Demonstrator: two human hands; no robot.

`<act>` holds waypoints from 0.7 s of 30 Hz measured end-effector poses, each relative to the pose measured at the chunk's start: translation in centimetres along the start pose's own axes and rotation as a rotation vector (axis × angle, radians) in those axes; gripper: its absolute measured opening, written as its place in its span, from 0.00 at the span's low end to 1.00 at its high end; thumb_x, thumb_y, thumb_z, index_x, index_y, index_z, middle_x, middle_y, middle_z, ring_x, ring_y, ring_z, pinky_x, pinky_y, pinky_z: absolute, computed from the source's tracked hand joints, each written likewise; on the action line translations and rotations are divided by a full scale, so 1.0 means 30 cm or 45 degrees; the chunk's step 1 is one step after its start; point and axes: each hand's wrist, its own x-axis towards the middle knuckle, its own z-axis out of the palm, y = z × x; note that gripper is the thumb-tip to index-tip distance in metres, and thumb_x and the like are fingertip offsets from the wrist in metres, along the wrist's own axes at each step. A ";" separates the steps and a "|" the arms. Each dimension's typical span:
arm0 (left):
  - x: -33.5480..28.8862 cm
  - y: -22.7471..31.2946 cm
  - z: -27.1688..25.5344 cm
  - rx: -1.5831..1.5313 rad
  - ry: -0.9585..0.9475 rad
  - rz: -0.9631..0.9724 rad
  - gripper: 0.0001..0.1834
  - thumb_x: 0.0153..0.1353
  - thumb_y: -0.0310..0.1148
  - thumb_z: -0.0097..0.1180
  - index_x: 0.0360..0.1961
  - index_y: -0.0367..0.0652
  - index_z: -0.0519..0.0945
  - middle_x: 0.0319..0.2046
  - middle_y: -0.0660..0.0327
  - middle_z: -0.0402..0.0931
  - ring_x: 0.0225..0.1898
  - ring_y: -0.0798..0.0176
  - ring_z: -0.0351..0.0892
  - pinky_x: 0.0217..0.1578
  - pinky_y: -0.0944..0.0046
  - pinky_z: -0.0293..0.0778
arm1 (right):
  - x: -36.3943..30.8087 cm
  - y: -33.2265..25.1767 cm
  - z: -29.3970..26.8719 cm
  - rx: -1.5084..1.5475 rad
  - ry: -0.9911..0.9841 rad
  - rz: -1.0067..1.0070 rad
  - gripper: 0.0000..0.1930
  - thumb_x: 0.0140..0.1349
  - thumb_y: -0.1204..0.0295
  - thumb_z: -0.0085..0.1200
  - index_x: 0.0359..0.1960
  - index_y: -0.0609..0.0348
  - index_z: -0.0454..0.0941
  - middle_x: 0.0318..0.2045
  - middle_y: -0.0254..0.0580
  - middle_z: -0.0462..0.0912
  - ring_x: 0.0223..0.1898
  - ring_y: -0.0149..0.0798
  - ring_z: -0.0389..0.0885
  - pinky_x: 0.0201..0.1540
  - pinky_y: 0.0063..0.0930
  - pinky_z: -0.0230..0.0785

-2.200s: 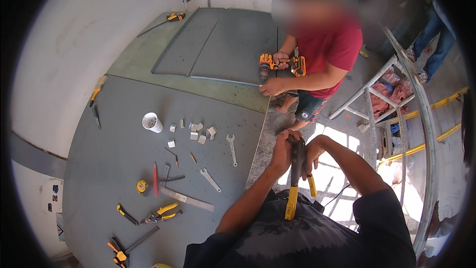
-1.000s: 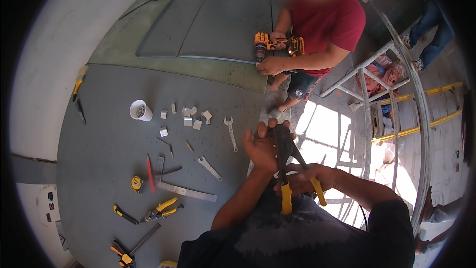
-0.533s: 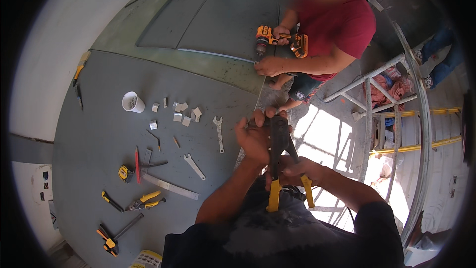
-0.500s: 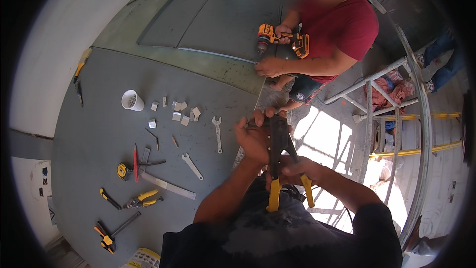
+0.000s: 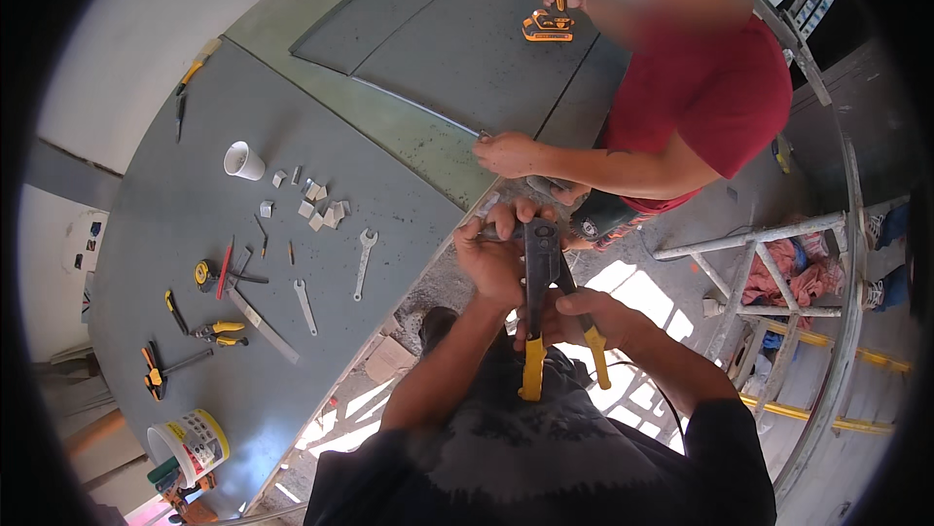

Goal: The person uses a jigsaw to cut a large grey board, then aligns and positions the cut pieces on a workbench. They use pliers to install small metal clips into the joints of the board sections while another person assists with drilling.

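One tool is gripped near its head by the left hand, at its yellow handles by the right hand. Wrenches lie on the table.

Mtl tool, matt plast. grips

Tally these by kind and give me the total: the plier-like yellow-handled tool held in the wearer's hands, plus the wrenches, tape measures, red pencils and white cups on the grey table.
Held yellow-handled tool: 1
Wrenches: 2
Tape measure: 1
Red pencil: 1
White cup: 1
Total: 6
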 end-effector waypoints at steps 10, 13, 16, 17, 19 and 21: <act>0.113 0.148 -0.157 0.642 0.338 -0.038 0.22 0.71 0.54 0.45 0.54 0.52 0.73 0.51 0.63 0.75 0.57 0.59 0.72 0.57 0.54 0.66 | -0.062 -0.284 -0.155 -0.889 0.322 0.182 0.28 0.56 0.61 0.67 0.56 0.63 0.75 0.44 0.41 0.83 0.49 0.37 0.81 0.58 0.38 0.69; 0.221 0.230 -0.342 1.149 0.656 -0.197 0.20 0.70 0.48 0.50 0.56 0.49 0.72 0.50 0.62 0.75 0.56 0.64 0.72 0.56 0.57 0.67 | -0.081 -0.342 -0.199 -0.697 0.420 0.084 0.27 0.59 0.50 0.69 0.47 0.62 0.80 0.40 0.39 0.83 0.47 0.35 0.80 0.54 0.35 0.71; 0.388 0.263 -0.444 1.485 0.802 -0.273 0.20 0.69 0.44 0.55 0.56 0.44 0.71 0.49 0.61 0.76 0.55 0.66 0.72 0.53 0.59 0.69 | -0.042 -0.441 -0.204 -0.606 0.539 0.083 0.26 0.64 0.49 0.63 0.48 0.61 0.80 0.41 0.40 0.84 0.47 0.36 0.81 0.55 0.35 0.72; 0.442 0.269 -0.474 1.568 0.816 -0.283 0.21 0.69 0.43 0.56 0.56 0.43 0.71 0.49 0.61 0.76 0.54 0.66 0.73 0.52 0.59 0.69 | -0.021 -0.471 -0.213 -0.565 0.585 0.093 0.26 0.64 0.48 0.62 0.48 0.61 0.79 0.41 0.40 0.85 0.48 0.36 0.82 0.55 0.35 0.72; 0.546 0.253 -0.537 1.706 0.766 -0.210 0.22 0.65 0.40 0.61 0.53 0.38 0.73 0.46 0.58 0.80 0.47 0.62 0.77 0.47 0.61 0.73 | 0.030 -0.514 -0.241 -0.495 0.678 0.096 0.29 0.65 0.46 0.59 0.52 0.61 0.77 0.42 0.41 0.85 0.47 0.37 0.83 0.54 0.35 0.74; 0.594 0.226 -0.583 1.824 0.743 -0.195 0.23 0.62 0.38 0.65 0.52 0.35 0.73 0.43 0.56 0.83 0.40 0.59 0.80 0.43 0.62 0.75 | 0.091 -0.589 -0.254 -0.415 0.758 0.151 0.31 0.66 0.44 0.58 0.54 0.62 0.76 0.42 0.42 0.85 0.47 0.38 0.84 0.54 0.36 0.75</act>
